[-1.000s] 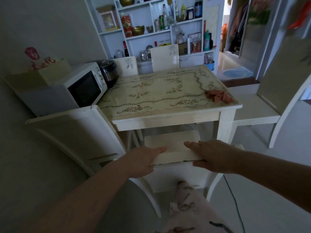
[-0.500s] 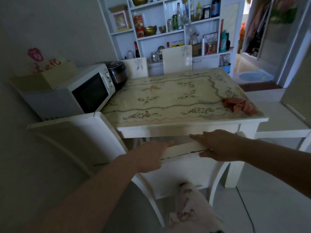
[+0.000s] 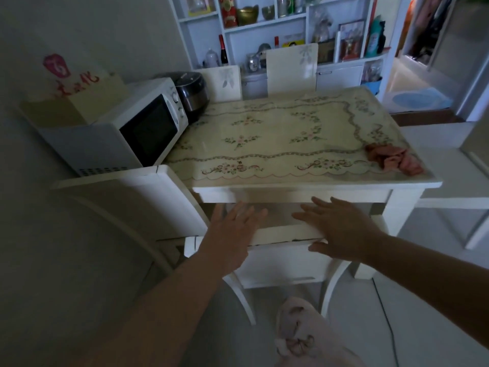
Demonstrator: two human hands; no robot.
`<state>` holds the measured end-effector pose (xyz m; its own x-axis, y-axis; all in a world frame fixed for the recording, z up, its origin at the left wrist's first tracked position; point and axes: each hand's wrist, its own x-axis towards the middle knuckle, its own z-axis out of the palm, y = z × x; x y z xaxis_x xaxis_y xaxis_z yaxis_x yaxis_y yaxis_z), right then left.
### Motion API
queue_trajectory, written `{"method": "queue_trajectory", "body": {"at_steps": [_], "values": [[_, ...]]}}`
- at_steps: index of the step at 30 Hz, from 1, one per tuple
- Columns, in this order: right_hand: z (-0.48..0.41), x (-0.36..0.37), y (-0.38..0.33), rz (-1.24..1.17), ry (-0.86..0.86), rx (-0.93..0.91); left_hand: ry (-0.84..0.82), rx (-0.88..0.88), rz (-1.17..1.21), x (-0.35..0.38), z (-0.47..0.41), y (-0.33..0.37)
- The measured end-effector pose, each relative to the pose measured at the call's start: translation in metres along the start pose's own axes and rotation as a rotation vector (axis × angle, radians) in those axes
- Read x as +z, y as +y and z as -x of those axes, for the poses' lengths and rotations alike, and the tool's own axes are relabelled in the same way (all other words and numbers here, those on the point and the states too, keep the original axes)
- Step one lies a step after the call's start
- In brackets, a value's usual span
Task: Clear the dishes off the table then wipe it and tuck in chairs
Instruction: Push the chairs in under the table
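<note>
Down at 6 o'clock, both hands sit spread flat with fingers wide over the top rail of a white chair [image 3: 284,231], left hand [image 3: 232,234] and right hand [image 3: 341,231], neither one curled round it or holding anything. That chair's back sits just under the front edge of the counter [image 3: 317,185], which is white painted wood with a glossy floral cloth [image 3: 277,139] under what looks like clear plastic, scalloped along the near side. At 3 o'clock on the cloth there's a crumpled pink rag [image 3: 391,158] near the corner. Around 10 o'clock is a white microwave [image 3: 132,131] with two knobs, a dark round rice cooker [image 3: 191,92] right behind it, and a cream box [image 3: 79,99] on top with red scrawl I can't read. Up at 12 o'clock, white shelves [image 3: 264,25] hold bottles, brass bowls and a framed photo; labels are too blurry. Two more chair backs [image 3: 291,67] with leaf motifs stand at the counter's far side.
</note>
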<state>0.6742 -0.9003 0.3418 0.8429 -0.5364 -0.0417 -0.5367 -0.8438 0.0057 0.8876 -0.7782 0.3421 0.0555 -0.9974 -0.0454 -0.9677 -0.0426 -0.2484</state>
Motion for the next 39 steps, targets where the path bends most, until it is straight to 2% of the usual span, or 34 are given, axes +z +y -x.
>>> {"method": "queue_trajectory", "body": {"at_steps": [4, 10, 13, 19, 27, 32, 37, 39], "values": [[0.007, -0.003, -0.003, -0.029, 0.012, 0.133, 0.061, -0.161, 0.083, 0.009, 0.004, 0.01], [0.006, -0.007, -0.01, -0.008, -0.012, 0.188, 0.222, -0.083, 0.098, 0.015, 0.008, 0.006], [-0.006, -0.011, -0.012, -0.017, -0.004, 0.18, 0.239, -0.07, 0.108, 0.016, -0.001, -0.009], [-0.042, -0.024, -0.008, 0.028, 0.019, 0.208, 0.113, -0.114, 0.095, 0.001, -0.031, -0.039], [-0.028, -0.017, -0.008, 0.055, -0.012, 0.215, 0.166, -0.083, 0.099, 0.014, -0.022, -0.023], [-0.019, -0.009, -0.015, 0.039, -0.005, 0.211, 0.132, -0.124, 0.086, 0.017, -0.013, -0.016], [-0.021, -0.006, -0.014, 0.027, -0.008, 0.227, 0.105, -0.061, 0.081, 0.007, -0.009, -0.019], [-0.021, -0.009, -0.012, 0.035, -0.02, 0.211, 0.048, -0.012, 0.108, 0.002, -0.011, -0.022]]}}
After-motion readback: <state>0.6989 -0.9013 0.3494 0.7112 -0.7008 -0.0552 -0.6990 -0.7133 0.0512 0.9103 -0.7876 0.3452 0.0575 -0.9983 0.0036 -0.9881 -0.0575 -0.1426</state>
